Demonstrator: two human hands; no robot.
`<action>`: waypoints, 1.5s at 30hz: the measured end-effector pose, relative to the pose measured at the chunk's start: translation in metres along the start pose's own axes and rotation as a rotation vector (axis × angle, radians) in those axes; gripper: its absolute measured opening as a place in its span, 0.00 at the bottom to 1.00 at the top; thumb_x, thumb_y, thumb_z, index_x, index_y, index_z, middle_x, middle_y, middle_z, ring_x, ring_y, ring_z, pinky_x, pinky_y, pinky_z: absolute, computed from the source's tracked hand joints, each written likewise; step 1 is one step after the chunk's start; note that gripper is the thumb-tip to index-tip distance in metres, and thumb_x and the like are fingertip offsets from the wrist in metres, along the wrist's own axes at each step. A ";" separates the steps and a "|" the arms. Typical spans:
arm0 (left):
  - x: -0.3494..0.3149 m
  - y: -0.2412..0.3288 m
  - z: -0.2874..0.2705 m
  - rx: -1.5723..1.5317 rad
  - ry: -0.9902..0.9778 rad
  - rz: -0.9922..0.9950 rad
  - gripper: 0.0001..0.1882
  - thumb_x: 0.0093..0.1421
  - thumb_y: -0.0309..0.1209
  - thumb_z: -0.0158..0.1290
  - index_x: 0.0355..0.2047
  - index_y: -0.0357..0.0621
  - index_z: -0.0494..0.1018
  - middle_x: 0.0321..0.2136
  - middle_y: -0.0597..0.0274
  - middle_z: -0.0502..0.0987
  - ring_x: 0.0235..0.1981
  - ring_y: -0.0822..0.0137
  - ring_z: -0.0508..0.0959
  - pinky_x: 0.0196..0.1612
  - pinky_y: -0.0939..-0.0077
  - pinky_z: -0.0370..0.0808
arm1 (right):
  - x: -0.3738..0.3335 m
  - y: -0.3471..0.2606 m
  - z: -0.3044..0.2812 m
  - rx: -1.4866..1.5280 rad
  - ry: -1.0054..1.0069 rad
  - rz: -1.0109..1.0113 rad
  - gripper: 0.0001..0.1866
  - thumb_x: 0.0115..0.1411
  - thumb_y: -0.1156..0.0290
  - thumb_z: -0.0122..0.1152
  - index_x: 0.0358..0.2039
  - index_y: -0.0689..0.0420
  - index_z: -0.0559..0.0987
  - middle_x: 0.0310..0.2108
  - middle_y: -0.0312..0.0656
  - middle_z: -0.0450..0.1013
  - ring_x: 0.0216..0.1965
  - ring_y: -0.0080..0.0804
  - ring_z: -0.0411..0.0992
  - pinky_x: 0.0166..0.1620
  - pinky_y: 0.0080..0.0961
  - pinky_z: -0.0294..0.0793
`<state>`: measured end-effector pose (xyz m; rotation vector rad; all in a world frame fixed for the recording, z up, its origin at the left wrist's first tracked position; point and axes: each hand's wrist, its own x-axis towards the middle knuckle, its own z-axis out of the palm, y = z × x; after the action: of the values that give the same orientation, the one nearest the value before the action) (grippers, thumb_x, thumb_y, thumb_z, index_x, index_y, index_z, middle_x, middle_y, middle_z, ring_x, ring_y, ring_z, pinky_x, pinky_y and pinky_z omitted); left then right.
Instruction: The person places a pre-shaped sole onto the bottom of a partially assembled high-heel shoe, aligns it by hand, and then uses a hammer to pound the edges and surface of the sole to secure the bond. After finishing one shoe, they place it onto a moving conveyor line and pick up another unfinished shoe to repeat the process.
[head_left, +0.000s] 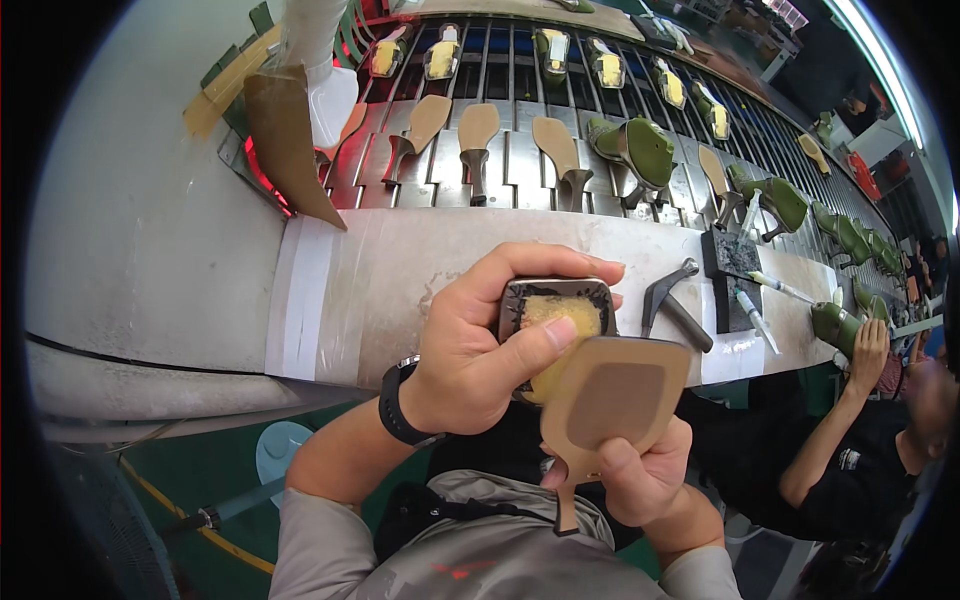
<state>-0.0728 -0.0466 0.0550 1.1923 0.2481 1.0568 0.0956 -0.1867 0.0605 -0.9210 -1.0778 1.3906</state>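
At the far left a tan sheet of stiff material (285,140) is propped against a white machine housing, its point resting on the pale work ledge (400,270), apparently parked there within easy reach. Beyond the ledge a slatted conveyor (520,170) carries tan soles with heels (477,140) laid sole-up in a row, and green shoes (640,150) are seen further right, presumably spaced so that each can be picked off singly. The left hand (470,350) (a dark watch is worn on its wrist) is curled closed around a dark shoe upper (556,325) with a yellowish inner face; the fingers (560,265) are wrapped over its far edge and the thumb is pressed across the yellow surface, so the piece is held face-up close to the body, probably for alignment. Just to its right and partly overlapping it, a tan sole with a thin heel (620,400) is held upright by the right hand (640,475), whose fingers are closed on the lower part near the heel stem, the flat side being turned toward the camera. On the ledge further right a grey hammer (670,300), a dark block (730,270) and white brushes or pens (755,315) are laid, and another person's arm (850,400) is seen at the edge.
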 end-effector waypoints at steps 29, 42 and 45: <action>-0.017 -0.007 -0.014 0.121 -0.262 0.157 0.38 0.59 0.39 0.67 0.61 0.26 0.64 0.57 0.26 0.74 0.58 0.49 0.80 0.60 0.57 0.78 | 0.013 0.017 0.012 -0.180 0.127 -0.134 0.22 0.71 0.69 0.61 0.19 0.64 0.77 0.17 0.38 0.76 0.18 0.17 0.68 0.21 0.21 0.64; -0.025 0.005 -0.006 -0.137 -0.116 -0.084 0.32 0.78 0.49 0.40 0.58 0.25 0.69 0.60 0.26 0.73 0.60 0.45 0.78 0.63 0.53 0.76 | 0.013 0.009 0.018 -0.173 0.127 -0.009 0.22 0.74 0.65 0.57 0.27 0.69 0.83 0.25 0.47 0.83 0.25 0.25 0.80 0.27 0.22 0.78; -0.007 0.018 -0.011 -0.018 -0.143 -0.148 0.33 0.79 0.49 0.37 0.57 0.25 0.72 0.61 0.28 0.73 0.62 0.45 0.77 0.64 0.53 0.75 | 0.020 0.001 0.020 -0.149 0.161 0.077 0.24 0.75 0.61 0.55 0.32 0.71 0.84 0.27 0.48 0.84 0.25 0.28 0.82 0.28 0.23 0.81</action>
<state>-0.0929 -0.0453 0.0636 1.2087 0.2113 0.8402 0.0745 -0.1692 0.0662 -1.1731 -1.0425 1.2870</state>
